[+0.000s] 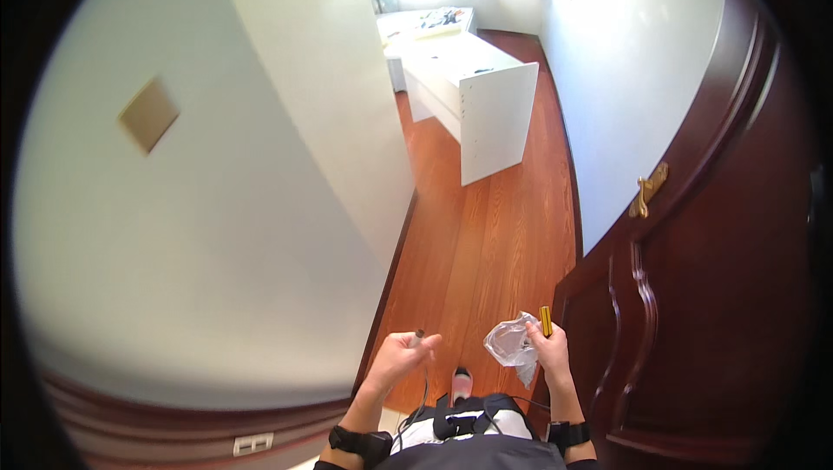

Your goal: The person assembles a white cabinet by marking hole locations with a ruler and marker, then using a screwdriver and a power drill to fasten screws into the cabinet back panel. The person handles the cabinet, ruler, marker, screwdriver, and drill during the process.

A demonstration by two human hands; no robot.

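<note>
My left hand (400, 361) is closed around a small greyish stub with a dark end (417, 336), whose kind I cannot make out. A thin dark cable (424, 392) runs below this hand towards my waist; whether it joins the stub is unclear. My right hand (552, 349) is closed on a crumpled clear plastic bag (510, 341), which hangs to its left. From the same grip sticks up a yellow tool handle with black stripes (546, 321); the rest of it is hidden in the hand. Both hands are held apart at waist height above the floor.
A dark red wooden door (694, 322) with a brass handle (647, 191) stands close on my right. A pale wall (226, 253) with a switch plate (148, 115) lies left. Ahead, white furniture with an upright panel (496, 124) stands on the wooden floor (477, 227).
</note>
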